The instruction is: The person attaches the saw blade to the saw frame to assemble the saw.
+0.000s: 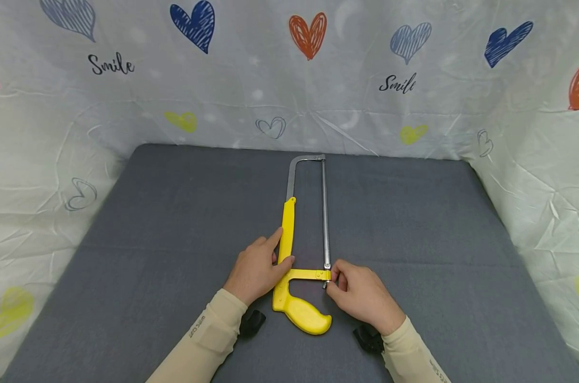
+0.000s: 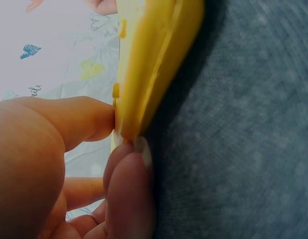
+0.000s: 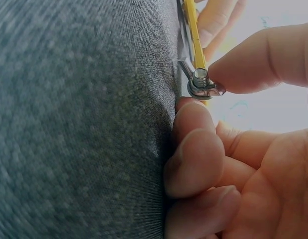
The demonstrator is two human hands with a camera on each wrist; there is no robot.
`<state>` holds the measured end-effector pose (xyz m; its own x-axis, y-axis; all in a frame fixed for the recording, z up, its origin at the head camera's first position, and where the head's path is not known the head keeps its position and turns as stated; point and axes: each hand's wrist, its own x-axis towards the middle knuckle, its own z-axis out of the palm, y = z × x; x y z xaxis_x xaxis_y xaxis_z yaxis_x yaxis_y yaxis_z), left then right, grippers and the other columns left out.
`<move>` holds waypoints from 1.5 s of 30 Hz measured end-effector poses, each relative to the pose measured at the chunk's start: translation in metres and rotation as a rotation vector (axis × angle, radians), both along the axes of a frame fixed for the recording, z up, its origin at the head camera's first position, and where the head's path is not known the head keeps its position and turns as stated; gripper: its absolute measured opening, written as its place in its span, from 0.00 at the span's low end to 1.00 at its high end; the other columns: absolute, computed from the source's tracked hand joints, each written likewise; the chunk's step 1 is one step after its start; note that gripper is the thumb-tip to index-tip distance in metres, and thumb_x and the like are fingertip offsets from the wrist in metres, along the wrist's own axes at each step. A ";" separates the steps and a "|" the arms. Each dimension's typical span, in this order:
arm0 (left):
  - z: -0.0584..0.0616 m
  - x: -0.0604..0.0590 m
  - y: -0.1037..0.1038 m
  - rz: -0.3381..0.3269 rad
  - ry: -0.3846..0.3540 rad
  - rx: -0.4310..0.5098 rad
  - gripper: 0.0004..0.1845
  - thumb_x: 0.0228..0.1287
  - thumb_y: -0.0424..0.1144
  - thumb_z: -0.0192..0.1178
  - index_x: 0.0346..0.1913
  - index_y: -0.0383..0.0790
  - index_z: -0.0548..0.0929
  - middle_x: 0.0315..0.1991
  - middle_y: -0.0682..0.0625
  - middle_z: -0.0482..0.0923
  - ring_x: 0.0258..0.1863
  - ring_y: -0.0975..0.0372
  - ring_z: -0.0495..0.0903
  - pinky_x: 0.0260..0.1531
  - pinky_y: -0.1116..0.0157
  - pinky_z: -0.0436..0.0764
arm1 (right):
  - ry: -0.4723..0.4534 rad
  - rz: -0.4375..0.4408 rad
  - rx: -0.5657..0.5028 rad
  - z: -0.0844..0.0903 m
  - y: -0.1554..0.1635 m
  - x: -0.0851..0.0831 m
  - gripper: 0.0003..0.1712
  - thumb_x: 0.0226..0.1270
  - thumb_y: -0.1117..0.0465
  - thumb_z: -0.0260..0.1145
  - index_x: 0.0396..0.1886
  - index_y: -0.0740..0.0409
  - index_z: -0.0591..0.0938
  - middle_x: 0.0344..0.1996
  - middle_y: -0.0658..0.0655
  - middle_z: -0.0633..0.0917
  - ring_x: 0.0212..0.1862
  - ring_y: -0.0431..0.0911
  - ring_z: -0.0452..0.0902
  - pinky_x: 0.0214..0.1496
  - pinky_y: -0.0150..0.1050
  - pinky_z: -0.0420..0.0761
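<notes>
1. Backdrop sheet [image 1: 251, 80]: white, wrinkled, printed with hearts and the word "Smile"; it rises behind and along both sides of the work surface.
2. Grey mat [image 1: 413, 239]: dark fabric covering the table, under everything else.
3. Hacksaw [image 1: 289, 234]: lies flat near the middle of the mat, long axis pointing away from the person. Yellow back and pistol grip at the near end, bare metal bow at the far end. Blade [image 1: 325, 213] runs along the right-hand side of the frame.
4. Left hand [image 1: 256, 268]: rests on the mat just left of the saw. Thumb and fingertips pinch the yellow frame where the back meets the crossbar; the left wrist view shows thumb and fingertips [image 2: 131, 164] pressed to the yellow edge.
5. Right hand [image 1: 361, 292]: at the near right corner of the frame, fingers curled. Thumb and forefinger pinch the wing nut.
6. Wing nut [image 3: 203, 87]: metal, on a threaded stud at the near end of the blade, against the yellow crossbar. Thumb touches it from the right, a fingertip from below.
</notes>
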<state>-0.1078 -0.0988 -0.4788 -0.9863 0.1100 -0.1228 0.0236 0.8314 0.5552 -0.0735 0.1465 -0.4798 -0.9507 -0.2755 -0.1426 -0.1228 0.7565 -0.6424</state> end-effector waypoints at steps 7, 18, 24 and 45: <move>-0.001 0.000 0.000 -0.003 -0.002 0.004 0.42 0.71 0.52 0.71 0.83 0.43 0.69 0.32 0.48 0.73 0.25 0.59 0.71 0.26 0.65 0.70 | 0.001 0.005 -0.001 -0.001 0.001 0.000 0.05 0.70 0.59 0.69 0.34 0.45 0.81 0.18 0.43 0.75 0.17 0.37 0.66 0.23 0.33 0.67; 0.000 -0.002 0.000 -0.011 0.011 0.004 0.42 0.71 0.52 0.72 0.83 0.42 0.69 0.32 0.48 0.73 0.25 0.60 0.71 0.26 0.65 0.70 | 0.011 0.018 0.009 0.000 0.001 -0.002 0.04 0.70 0.60 0.68 0.35 0.45 0.81 0.18 0.43 0.74 0.17 0.37 0.66 0.23 0.33 0.67; 0.000 -0.002 0.000 -0.012 0.013 0.000 0.43 0.71 0.52 0.71 0.83 0.43 0.69 0.32 0.48 0.73 0.25 0.60 0.71 0.26 0.65 0.71 | 0.019 0.028 0.023 0.000 0.002 -0.003 0.04 0.69 0.61 0.68 0.35 0.46 0.82 0.18 0.43 0.74 0.17 0.37 0.65 0.23 0.33 0.66; -0.002 0.000 0.000 -0.015 0.023 0.004 0.43 0.71 0.52 0.72 0.83 0.43 0.69 0.32 0.49 0.73 0.25 0.60 0.70 0.26 0.66 0.71 | 0.046 0.044 0.032 -0.001 0.002 -0.002 0.05 0.70 0.63 0.69 0.37 0.48 0.83 0.18 0.42 0.72 0.18 0.36 0.65 0.23 0.33 0.65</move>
